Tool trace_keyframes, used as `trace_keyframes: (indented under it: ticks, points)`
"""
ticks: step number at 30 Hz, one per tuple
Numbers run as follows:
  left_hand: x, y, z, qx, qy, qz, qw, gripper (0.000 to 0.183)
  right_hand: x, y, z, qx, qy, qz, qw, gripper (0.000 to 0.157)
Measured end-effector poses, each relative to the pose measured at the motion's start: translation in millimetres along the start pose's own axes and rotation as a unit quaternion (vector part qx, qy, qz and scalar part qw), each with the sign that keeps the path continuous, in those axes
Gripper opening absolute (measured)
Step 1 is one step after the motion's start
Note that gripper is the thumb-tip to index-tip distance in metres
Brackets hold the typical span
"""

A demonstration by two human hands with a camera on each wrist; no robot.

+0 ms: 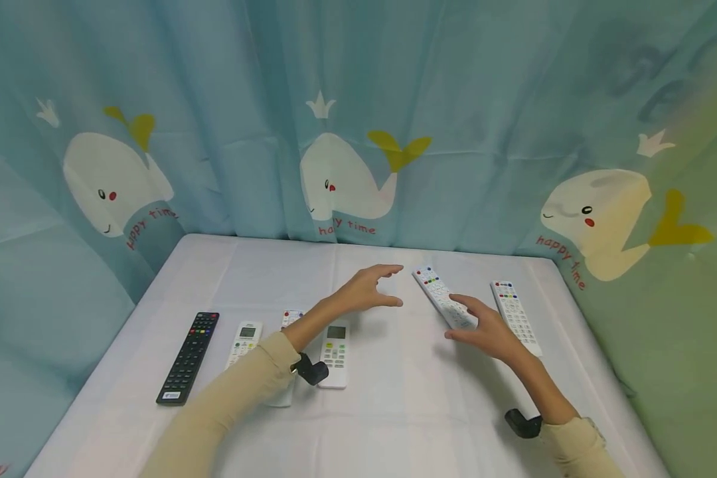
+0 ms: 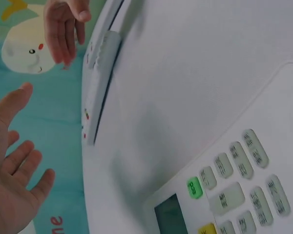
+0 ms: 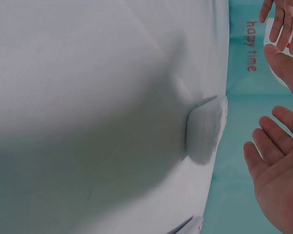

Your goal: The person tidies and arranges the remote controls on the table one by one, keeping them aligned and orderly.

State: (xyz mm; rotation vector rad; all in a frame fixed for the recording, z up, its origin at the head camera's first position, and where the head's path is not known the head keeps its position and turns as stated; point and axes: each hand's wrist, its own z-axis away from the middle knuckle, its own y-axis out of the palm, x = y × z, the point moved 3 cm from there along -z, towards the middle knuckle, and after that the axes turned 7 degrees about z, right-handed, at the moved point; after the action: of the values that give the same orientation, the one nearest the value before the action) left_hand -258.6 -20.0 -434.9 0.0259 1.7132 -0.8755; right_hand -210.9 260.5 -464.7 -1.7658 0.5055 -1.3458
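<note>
My left hand (image 1: 364, 292) hovers over the table with thumb and fingers spread apart, nothing between them. Beyond its fingertips lies a white remote control (image 1: 433, 289) with small coloured buttons, set at a slant. My right hand (image 1: 484, 330) hangs over the near end of that remote, thumb and fingers apart; in the right wrist view a gap shows between the hand and the remote (image 3: 204, 129). A second white remote (image 1: 516, 318) lies to the right, partly behind the right hand. Below the left wrist is a white remote with a grey screen (image 1: 335, 358).
On the left of the white-covered table (image 1: 388, 425) lie a long black remote (image 1: 188, 358) and a white remote with a screen (image 1: 243, 342). Another white remote (image 1: 291, 317) is partly hidden under the left forearm. A blue whale-print curtain (image 1: 484, 133) hangs behind the table.
</note>
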Motion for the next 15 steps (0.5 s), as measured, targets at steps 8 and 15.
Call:
trace_keyframes:
  ticks: [8, 15]
  points:
    - [8.7, 9.1, -23.2, 0.015, -0.004, -0.016, 0.9997, 0.078, -13, 1.1, 4, 0.000, 0.027, -0.001, 1.000, 0.082]
    - [13.0, 15.8, -39.8, 0.036, -0.019, -0.034, 0.9986, 0.078, -23, 0.4, 8, 0.002, 0.037, 0.005, 0.999, 0.083]
